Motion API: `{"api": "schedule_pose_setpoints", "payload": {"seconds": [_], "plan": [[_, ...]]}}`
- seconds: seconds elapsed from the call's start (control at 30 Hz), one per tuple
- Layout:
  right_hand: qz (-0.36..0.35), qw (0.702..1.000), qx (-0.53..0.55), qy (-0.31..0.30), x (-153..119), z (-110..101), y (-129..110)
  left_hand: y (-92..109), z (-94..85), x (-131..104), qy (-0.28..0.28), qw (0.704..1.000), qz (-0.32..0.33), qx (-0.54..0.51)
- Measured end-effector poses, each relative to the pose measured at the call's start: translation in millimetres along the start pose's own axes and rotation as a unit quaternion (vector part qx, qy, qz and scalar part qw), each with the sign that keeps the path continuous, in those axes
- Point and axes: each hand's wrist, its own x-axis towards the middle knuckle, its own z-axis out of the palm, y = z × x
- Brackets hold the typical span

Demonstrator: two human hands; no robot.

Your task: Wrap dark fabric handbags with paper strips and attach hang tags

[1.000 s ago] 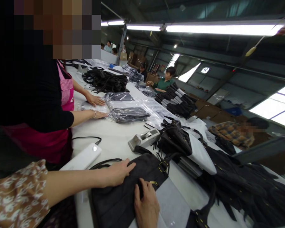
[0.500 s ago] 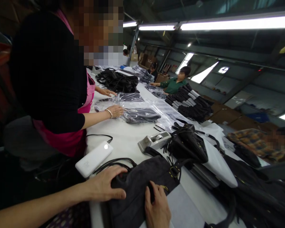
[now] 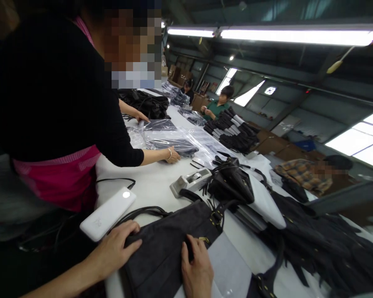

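Note:
A dark grey handbag (image 3: 168, 240) lies flat on the white table in front of me, its thin handles looping out at the far side. My left hand (image 3: 119, 246) grips its left edge, thumb and fingers bent around the corner. On the bag's front, near a small gold-coloured zip pull (image 3: 203, 239), rests my right hand (image 3: 197, 265), with bent fingers and the thumb apart from them. A pale sheet (image 3: 228, 265) sticks out beside the right hand, partly under the bag.
A white power bank (image 3: 108, 215) lies left of the bag; a tape dispenser (image 3: 191, 182) stands beyond it. More dark bags (image 3: 233, 182) are piled to the right. Across the table, a co-worker's hand (image 3: 173, 155) touches plastic-wrapped bags (image 3: 174, 145). Other people work farther back.
The view has shifted, so the table appears farther left. Both my hands stay on the handbag. The co-worker's near hand has moved right along the wrapped bag to its near edge.

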Motion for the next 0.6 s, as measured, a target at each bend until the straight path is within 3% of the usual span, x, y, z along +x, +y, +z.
{"api": "schedule_pose_setpoints", "payload": {"seconds": [0.07,0.13,0.23,0.3,0.47,0.6], "plan": [[0.01,1.0,-0.001,-0.012,-0.4,-1.3,-1.4,3.3,0.5,-4.6,0.032,0.998,0.028,0.035],[0.023,0.999,-0.001,-0.023,-0.8,-2.3,-3.4,19.5,-3.6,-8.5,0.059,0.989,0.094,0.099],[0.029,0.999,0.004,-0.028,-2.0,-4.4,-6.4,49.8,-4.0,-7.2,0.036,0.96,0.205,0.186],[0.027,0.999,0.01,-0.025,-3.1,-6.7,-7.6,56.9,6.1,0.6,0.01,0.951,0.213,0.225],[0.04,0.999,0.013,-0.028,-5.5,-14.1,-11.5,21.5,41.0,26.7,0.012,0.951,0.125,0.284],[0.047,0.998,0.033,-0.028,-8.9,-21.6,-19.6,2.1,46.5,30.6,0.021,0.939,0.123,0.319]]}}
